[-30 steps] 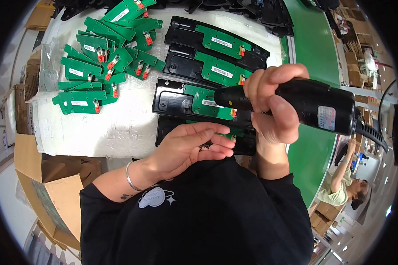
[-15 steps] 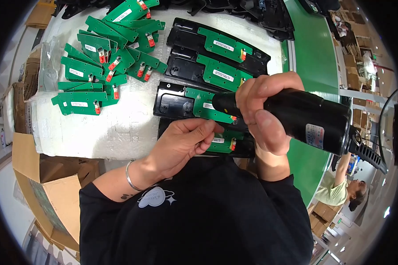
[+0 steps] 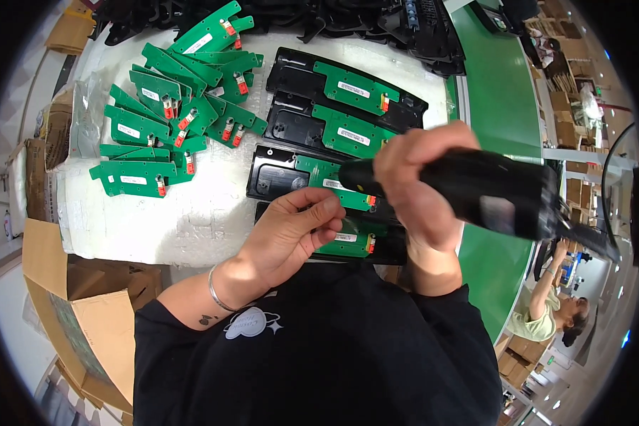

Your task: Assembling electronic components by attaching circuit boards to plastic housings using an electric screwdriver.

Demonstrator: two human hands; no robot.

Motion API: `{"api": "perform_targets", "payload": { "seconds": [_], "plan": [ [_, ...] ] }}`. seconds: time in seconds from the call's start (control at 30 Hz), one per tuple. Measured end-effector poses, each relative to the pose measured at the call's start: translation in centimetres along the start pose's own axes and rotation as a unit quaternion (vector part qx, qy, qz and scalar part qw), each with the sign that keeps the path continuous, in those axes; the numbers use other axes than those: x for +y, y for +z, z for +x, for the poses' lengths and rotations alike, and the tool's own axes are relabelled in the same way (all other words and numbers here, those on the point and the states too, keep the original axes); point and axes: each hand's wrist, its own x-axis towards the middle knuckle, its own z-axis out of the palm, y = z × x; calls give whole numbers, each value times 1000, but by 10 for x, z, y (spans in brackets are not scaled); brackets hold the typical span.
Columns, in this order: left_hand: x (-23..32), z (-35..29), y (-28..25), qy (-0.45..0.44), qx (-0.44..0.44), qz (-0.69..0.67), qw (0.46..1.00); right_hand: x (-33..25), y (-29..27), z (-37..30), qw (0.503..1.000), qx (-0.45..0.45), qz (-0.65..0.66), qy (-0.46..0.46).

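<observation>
My right hand (image 3: pixel 422 192) is wrapped around a black electric screwdriver (image 3: pixel 508 192), blurred by motion. The tool's nose points left, over a green circuit board (image 3: pixel 312 167) seated in a black plastic panel (image 3: pixel 271 174); its tip is hard to make out. Just below that board, my left hand (image 3: pixel 284 231) has thumb and fingers pinched together, and anything between them is too small to name. The nearest panel, with its own circuit board (image 3: pixel 342 239), lies partly under the left fingers. Two more panels with boards (image 3: pixel 351 89) are lined up beyond.
A loose pile of green circuit boards (image 3: pixel 138 128) with red-and-white connectors lies left on the white work surface (image 3: pixel 206 213). Black plastic parts (image 3: pixel 362 18) crowd the far edge. An open cardboard box (image 3: pixel 99 319) stands lower left. Another person (image 3: pixel 547 305) is at the right.
The view has shifted slightly. My left hand has drawn back a little to the left from the screwdriver's nose. The screwdriver stays over the same panel and now looks blurred.
</observation>
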Motion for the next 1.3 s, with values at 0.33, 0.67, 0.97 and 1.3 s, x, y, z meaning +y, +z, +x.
{"api": "perform_targets", "payload": {
  "seconds": [0.33,0.67,0.97,1.3],
  "plan": [
    [-2,11,2,10,-38,-35,999,-60,-18,-8,956,-98,195,-195],
    [-9,10,13,-3,-94,-20,995,-47,-14,-12,973,-68,139,-169],
    [-3,-5,7,-126,-81,101,984,7,5,9,994,74,74,-41],
    [5,-5,15,-96,-67,174,978,13,-8,17,998,-22,45,-24]
  ]
}}
